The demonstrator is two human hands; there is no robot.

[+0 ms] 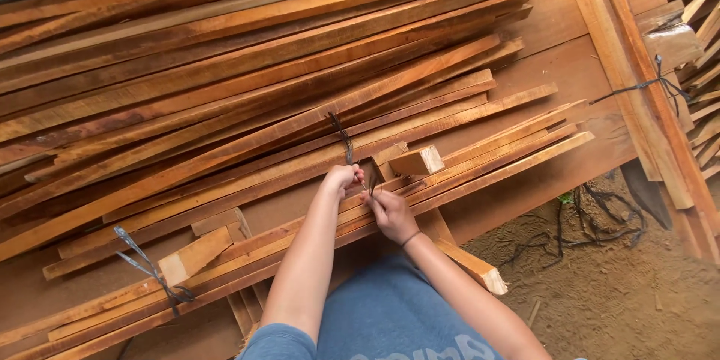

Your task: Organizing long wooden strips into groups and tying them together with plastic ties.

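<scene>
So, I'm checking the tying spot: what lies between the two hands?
In the head view, only the dark cord spans the small gap between the left hand and right hand, over the bundled wooden slats.

Left hand (341,178): closed on a dark strap (343,137) over a bundle of wooden slats (450,157).
Right hand (390,212): pinches the strap's end beside it.
Ground (622,292): sandy, strewn with straps.

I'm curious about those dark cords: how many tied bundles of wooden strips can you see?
3: one under both hands, one knotted at lower left, one at the right edge. More ties may lie hidden beneath the loose pile.
</scene>
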